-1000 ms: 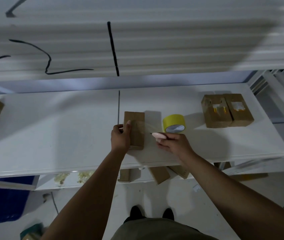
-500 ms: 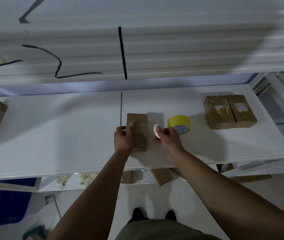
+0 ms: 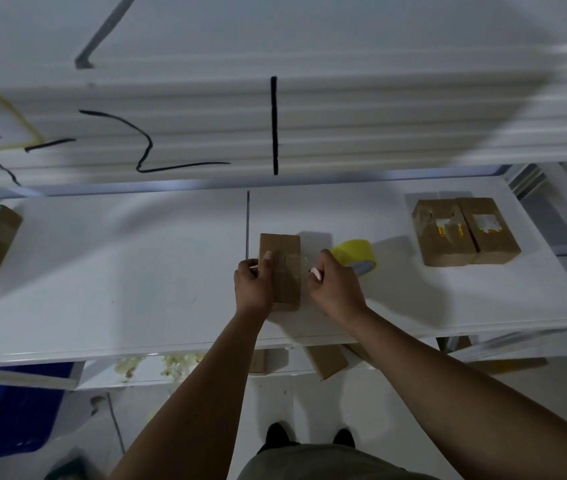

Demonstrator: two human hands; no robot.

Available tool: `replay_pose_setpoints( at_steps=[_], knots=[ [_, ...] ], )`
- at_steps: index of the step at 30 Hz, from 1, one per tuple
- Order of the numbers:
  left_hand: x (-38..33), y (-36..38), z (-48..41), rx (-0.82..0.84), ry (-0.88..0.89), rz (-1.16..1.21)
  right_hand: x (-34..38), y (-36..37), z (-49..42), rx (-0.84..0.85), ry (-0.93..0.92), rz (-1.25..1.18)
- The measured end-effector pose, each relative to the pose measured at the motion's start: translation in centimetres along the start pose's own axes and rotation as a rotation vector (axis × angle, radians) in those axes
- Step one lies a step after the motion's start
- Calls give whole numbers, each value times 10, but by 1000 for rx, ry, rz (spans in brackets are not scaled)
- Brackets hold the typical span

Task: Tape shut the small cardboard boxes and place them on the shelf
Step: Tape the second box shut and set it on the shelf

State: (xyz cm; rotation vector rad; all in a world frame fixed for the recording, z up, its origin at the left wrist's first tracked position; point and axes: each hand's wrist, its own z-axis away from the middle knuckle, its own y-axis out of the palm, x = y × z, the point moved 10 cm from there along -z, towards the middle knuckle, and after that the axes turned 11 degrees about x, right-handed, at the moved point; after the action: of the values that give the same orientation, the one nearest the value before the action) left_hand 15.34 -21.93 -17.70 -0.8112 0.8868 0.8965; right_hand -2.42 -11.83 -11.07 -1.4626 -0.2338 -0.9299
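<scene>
The small cardboard box (image 3: 280, 245) lies on the white shelf (image 3: 136, 271), with its long axis from 12 to 6 o'clock. The left hand (image 3: 253, 285) grips its side at 9 o'clock, thumb pressed on the top. The right hand (image 3: 335, 289), just beside the box at 3 o'clock, is curled round a pale tape roll (image 3: 315, 271), which is mostly hidden. A clear strip (image 3: 291, 263) crosses the top. I judge the taping runs across the short axis, with both hands equally near.

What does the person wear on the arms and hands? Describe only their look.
Nothing is worn. The left hand and the right hand have no gloves. The left forearm and the right forearm are bare, with no sleeve in view. I see no watch, bracelet or ring, though the light is dim.
</scene>
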Motion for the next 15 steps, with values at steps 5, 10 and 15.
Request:
replay_pose_setpoints(
  at_steps=[5,10,15],
  knots=[
    [0,-1,0,-3,11,20,-14,4,6,75,34,41],
    [1,-3,3,-9,-6,57,-39,14,25,123,118,112],
    [-4,-12,15,-121,47,-16,-52,5,39,91,154,416]
  ],
)
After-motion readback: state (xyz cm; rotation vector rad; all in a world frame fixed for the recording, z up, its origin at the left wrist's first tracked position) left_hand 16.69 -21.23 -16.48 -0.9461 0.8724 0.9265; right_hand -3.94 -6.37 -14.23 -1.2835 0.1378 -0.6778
